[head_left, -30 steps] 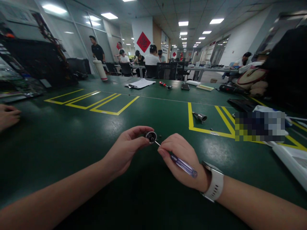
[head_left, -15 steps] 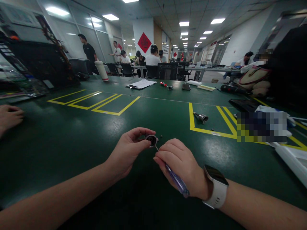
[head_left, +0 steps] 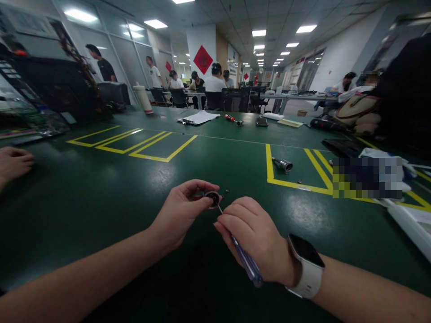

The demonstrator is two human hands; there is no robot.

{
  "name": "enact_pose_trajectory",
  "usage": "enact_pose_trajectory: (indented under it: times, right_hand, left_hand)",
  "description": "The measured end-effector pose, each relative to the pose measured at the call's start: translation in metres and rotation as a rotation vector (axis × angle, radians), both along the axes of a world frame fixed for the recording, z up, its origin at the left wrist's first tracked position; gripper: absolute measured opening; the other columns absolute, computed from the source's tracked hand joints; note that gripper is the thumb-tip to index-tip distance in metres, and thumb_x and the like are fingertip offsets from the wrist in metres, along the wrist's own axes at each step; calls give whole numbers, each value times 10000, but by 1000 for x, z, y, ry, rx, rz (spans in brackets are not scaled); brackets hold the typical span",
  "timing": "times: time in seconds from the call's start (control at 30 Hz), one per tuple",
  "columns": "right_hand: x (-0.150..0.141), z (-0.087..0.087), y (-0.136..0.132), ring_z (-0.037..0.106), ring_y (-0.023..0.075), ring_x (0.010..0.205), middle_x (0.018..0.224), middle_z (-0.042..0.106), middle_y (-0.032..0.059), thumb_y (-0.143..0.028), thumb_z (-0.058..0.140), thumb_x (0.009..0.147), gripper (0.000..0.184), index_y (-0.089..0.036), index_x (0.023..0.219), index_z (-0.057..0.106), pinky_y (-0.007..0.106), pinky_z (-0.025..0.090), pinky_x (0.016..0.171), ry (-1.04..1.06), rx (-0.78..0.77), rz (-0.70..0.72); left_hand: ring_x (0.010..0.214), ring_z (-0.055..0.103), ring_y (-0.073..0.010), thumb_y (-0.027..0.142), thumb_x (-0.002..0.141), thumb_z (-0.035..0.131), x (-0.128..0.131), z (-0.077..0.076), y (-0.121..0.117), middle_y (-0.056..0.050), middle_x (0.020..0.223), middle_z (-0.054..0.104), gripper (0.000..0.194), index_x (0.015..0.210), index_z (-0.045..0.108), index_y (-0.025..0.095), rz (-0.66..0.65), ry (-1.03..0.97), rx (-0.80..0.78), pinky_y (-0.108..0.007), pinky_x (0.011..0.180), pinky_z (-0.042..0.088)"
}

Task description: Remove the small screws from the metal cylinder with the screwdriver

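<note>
My left hand pinches a small round metal cup-shaped part between thumb and fingers, its open side facing me. In my right hand is a screwdriver with a clear purple handle; the fingers close round its upper part and the handle points down toward me. Its thin shaft reaches the near right rim of the metal part; whether the tip touches a screw I cannot tell. A tiny dark nut-like piece lies on the table just beyond my hands.
On the green table, a metal funnel-shaped part lies inside yellow tape at right. Farther back are papers, a red-handled tool, a phone-like dark object and a white bottle. Another person's hand rests at left.
My right hand has turned, swinging the screwdriver handle down and to the left, while its tip stays by the metal part. My left hand keeps its hold. People in the background have walked left.
</note>
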State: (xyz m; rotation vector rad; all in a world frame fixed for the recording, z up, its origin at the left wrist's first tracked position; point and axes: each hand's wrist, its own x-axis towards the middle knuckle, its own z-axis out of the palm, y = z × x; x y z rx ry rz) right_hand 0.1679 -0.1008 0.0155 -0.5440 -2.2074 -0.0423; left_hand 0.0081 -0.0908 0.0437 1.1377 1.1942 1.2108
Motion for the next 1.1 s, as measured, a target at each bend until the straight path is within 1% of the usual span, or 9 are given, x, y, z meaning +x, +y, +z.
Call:
enact_pose_trajectory:
  times: [0.2, 0.43, 0.7, 0.87, 0.93, 1.0, 1.1]
  right_hand:
    - [0, 1, -2, 522, 176, 688, 705, 626, 85, -110, 493, 874, 197, -86, 720, 613, 324, 445, 625, 1, -1, -6]
    - [-1, 2, -3, 515, 178, 687, 702, 624, 84, -103, 488, 875, 202, -84, 719, 616, 329, 438, 628, -7, 10, -16]
    - [-1, 0, -1, 506, 177, 685, 702, 620, 80, -108, 476, 879, 210, -89, 724, 615, 329, 434, 628, -27, 4, -10]
    - [-1, 3, -3, 507, 177, 679, 686, 617, 78, -117, 461, 887, 231, -97, 711, 610, 338, 447, 638, -43, 19, -32]
    - [-1, 4, -3, 512, 173, 679, 680, 617, 75, -121, 452, 892, 240, -100, 714, 611, 351, 462, 677, -47, 22, -35]
    - [-1, 5, -4, 524, 167, 688, 686, 624, 68, -127, 451, 895, 230, -105, 734, 615, 377, 470, 763, -42, 20, -36]
    - [-1, 4, -5, 546, 160, 713, 705, 636, 54, -137, 459, 895, 198, -121, 776, 616, 408, 441, 888, -37, 3, -51]
  left_hand:
    - [734, 656, -137, 119, 632, 704, -1, -1, 2, -26, 831, 721, 164, 793, 685, 147, -12, 15, 2, -235, 698, 513]
    - [731, 651, -136, 116, 625, 698, -1, 1, 0, -40, 837, 724, 179, 802, 695, 138, -3, 12, -12, -231, 688, 511]
    - [719, 650, -146, 134, 614, 706, 0, -2, 2, -45, 850, 724, 176, 790, 698, 144, -6, -3, -22, -253, 687, 509]
    - [706, 649, -139, 127, 611, 705, 0, 0, 0, -36, 803, 722, 176, 786, 700, 141, -5, 14, -19, -242, 684, 506]
    - [707, 651, -141, 123, 612, 700, 1, 1, 0, -34, 797, 722, 160, 770, 698, 144, -7, 12, -19, -243, 683, 509]
    - [706, 652, -140, 119, 611, 698, 1, 2, 0, -35, 818, 725, 146, 755, 695, 146, 1, 7, -21, -247, 682, 512]
    - [692, 650, -137, 117, 608, 702, 3, 2, -1, -35, 827, 726, 134, 737, 690, 149, 11, 2, -28, -254, 680, 512]
